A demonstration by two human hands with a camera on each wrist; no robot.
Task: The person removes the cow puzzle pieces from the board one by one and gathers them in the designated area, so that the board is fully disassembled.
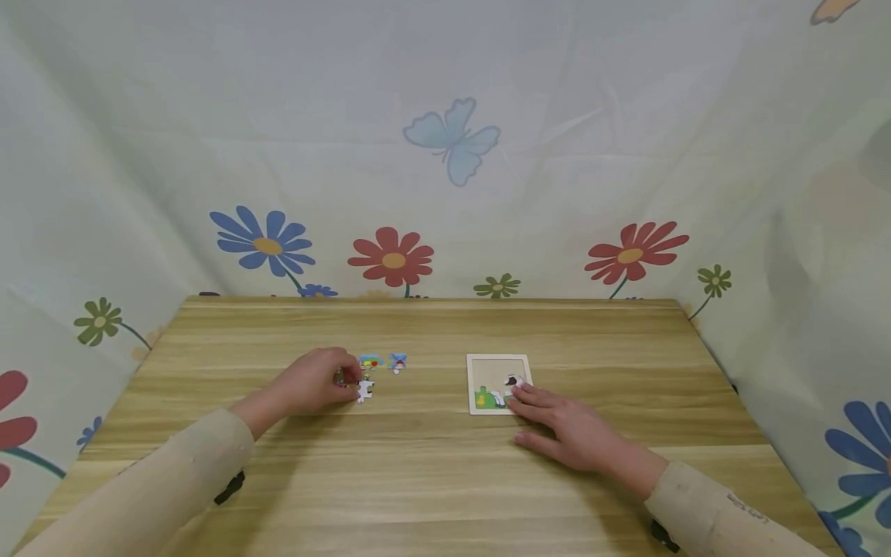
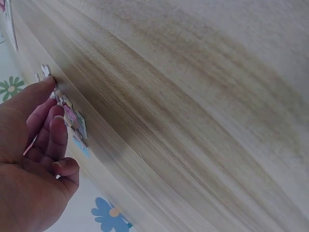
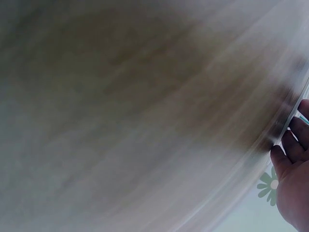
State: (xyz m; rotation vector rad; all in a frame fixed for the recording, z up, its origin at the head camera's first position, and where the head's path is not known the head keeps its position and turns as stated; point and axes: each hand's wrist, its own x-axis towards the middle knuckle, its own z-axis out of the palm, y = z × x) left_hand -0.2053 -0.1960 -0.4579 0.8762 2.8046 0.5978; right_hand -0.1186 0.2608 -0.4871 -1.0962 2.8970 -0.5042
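Note:
At the table's left side, my left hand [image 1: 322, 381] pinches a white jigsaw piece [image 1: 365, 390] between thumb and fingertips. In the left wrist view, that piece [image 2: 46, 70] shows at the thumb tip, with colourful pieces [image 2: 72, 116] lying behind the curled fingers. Other loose pieces lie just beyond the hand, among them a blue one [image 1: 397, 361] and a blue-green one [image 1: 370, 361]. My right hand [image 1: 574, 432] rests its extended fingers on the lower right of a puzzle board [image 1: 487, 371], covering that corner. Green, white and black picture parts sit in the board's frame.
The wood-grain table [image 1: 418, 480] stretches around both hands. A pale curtain [image 1: 334, 155] printed with flowers and a butterfly hangs behind its back edge and along both sides.

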